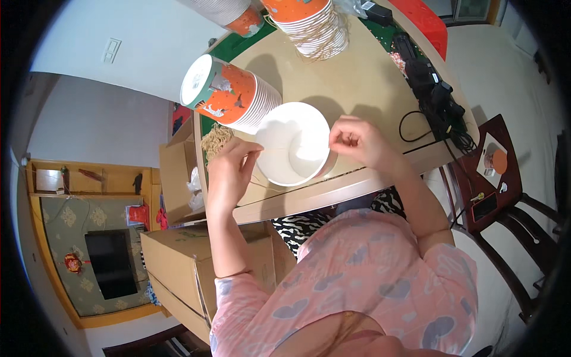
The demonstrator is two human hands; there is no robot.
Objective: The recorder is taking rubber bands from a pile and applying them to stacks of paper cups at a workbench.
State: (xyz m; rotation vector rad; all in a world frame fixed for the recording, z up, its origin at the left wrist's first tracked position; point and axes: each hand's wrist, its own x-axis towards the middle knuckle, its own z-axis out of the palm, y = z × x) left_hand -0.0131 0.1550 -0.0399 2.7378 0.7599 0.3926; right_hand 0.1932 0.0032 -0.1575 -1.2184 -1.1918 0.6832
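One white paper tub [303,157], near the front edge of the table [363,65], its open mouth facing up toward us, printed outer wall mostly out of sight. One left hand [229,172], at the left side of the rim, thumb and forefinger closed to a narrow pinch on a thin pale strand [275,149] that runs in over the mouth; where it goes past the middle we cannot trace. One right hand [364,141], at the opposite side of the rim, fingers curled and thumb drawn in close; whether they grip the strand, the rim or both, we cannot tell. One stack of orange and green tubs [235,92], nested and tilted, just behind the white one on the left; contact between the two is uncertain. One bundle of tan strands [215,138], beyond the left hand. One further stack [295,13], at the far side, loosely wound with similar strands. Step in hand, as we judge it: drawing the strand taut at the tub's rim. The next move calls, in our view, for both pinches kept firm and level, with light pressure, since the rim probably dents easily and so fine a strand could slip.
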